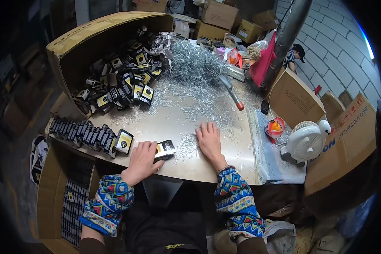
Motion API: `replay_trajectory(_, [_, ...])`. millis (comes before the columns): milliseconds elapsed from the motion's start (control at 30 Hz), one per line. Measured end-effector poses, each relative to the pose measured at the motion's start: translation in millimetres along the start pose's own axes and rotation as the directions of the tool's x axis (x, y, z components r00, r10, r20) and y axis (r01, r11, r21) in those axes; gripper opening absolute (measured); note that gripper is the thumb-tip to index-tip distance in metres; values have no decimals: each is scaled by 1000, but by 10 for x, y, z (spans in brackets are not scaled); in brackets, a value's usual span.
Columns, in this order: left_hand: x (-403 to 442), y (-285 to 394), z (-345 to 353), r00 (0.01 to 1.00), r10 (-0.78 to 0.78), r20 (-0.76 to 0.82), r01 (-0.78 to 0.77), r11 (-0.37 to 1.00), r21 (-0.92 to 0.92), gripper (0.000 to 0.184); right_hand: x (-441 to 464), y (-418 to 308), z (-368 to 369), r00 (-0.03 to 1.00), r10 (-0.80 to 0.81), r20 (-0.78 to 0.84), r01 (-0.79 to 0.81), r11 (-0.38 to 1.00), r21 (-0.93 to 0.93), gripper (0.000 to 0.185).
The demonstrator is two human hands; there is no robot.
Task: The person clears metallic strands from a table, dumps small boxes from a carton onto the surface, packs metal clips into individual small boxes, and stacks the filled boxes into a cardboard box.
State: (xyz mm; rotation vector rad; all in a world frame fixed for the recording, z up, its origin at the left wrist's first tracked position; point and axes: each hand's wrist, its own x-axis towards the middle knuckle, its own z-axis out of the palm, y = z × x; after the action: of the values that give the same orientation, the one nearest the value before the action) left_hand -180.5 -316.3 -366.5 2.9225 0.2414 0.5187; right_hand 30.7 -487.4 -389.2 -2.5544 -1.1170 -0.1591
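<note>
My left hand (142, 161) grips the left end of a small black, white and yellow cardboard box (167, 149) close to the table's front edge. My right hand (209, 142) lies palm down with its fingers stretched out, touching thin silvery metal pins (186, 148) scattered on the tabletop. Between the two hands is a loose patch of these pins. A similar box (124, 141) leans at the end of a row of black boxes (86, 133) left of my left hand. Whether the held box has anything inside is hidden.
A large carton (110, 19) on its side spills many small boxes (127, 80) at the back left. A heap of pins (194, 59) lies behind, near an orange-tipped tool (230, 91). A white fan (305, 144) stands right. Packed boxes fill a carton (51, 199) below left.
</note>
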Motion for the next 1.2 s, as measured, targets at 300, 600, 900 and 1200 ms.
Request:
replay_trajectory(300, [-490, 115, -469, 843, -427, 327, 417, 137, -898, 37, -235, -374, 47, 964, -262, 45, 239, 928, 285, 45])
replay_trajectory(600, [-1983, 25, 173, 500, -515, 696, 529, -454, -717, 37, -384, -824, 181, 968, -240, -71, 250, 933, 260, 43])
replay_trajectory(900, [-1976, 548, 527, 425, -262, 867, 817, -302, -492, 29, -1096, -1515, 45, 957, -288, -13, 285, 938, 195, 37])
replay_trajectory(1200, [-2004, 614, 466, 533, -275, 801, 559, -596, -576, 30, -1339, -1331, -350, 963, -231, 138, 90, 758, 646, 27])
